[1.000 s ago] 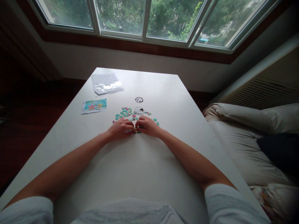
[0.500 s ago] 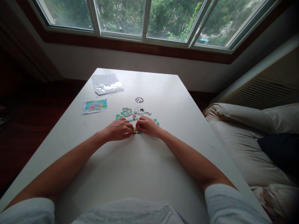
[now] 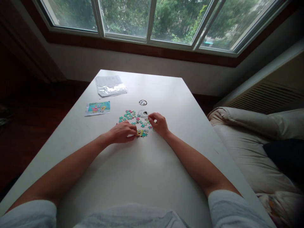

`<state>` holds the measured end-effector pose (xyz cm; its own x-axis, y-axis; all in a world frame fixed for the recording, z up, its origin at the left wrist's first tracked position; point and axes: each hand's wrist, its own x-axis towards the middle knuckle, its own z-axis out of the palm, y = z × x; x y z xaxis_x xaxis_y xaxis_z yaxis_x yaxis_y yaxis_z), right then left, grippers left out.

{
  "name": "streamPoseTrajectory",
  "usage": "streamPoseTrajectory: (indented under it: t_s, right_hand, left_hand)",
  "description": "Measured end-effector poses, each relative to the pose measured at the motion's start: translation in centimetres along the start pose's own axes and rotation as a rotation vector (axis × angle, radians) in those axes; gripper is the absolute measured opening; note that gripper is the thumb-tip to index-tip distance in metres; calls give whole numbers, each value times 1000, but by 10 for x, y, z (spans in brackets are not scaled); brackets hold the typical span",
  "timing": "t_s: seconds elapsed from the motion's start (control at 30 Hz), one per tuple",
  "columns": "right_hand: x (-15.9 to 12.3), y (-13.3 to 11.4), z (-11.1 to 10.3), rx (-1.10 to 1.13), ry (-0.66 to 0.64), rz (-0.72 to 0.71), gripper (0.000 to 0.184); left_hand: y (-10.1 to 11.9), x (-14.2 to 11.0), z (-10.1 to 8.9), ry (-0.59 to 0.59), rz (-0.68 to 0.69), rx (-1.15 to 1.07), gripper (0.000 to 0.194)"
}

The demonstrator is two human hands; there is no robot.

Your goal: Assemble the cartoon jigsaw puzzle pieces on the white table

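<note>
On white tabletop (image 3: 142, 177), small yellow-and-teal puzzle cluster (image 3: 143, 133) is being touched at left edge by curled left hand (image 3: 122, 132), likely for steadying; grip unclear. Half-curled right hand (image 3: 159, 123) is being held beside loose green-and-pink puzzle pieces (image 3: 121, 119), contents not visible.

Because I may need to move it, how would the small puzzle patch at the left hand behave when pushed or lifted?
The puzzle patch would probably slide easily, lying flat on the glossy table. Lifted by one edge, it may come apart, judging by its knobbly outline.
</note>
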<state>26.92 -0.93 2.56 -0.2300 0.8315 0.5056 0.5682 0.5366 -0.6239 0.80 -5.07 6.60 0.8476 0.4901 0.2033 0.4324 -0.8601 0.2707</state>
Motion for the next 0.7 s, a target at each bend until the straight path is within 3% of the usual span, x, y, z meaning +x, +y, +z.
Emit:
streamPoseTrajectory:
  t_s: [0.27, 0.4, 0.7]
  right_hand:
    - [11, 19, -5, -17, 258, 252, 25]
    - [7, 17, -6, -31, 268, 276, 23]
    - [-35, -16, -10, 64, 231, 261, 20]
  left_hand:
    - [3, 2, 8, 69, -38, 38, 24]
    - [5, 3, 10, 86, -66, 38, 26]
    - [1, -9, 21, 137, -167, 61, 27]
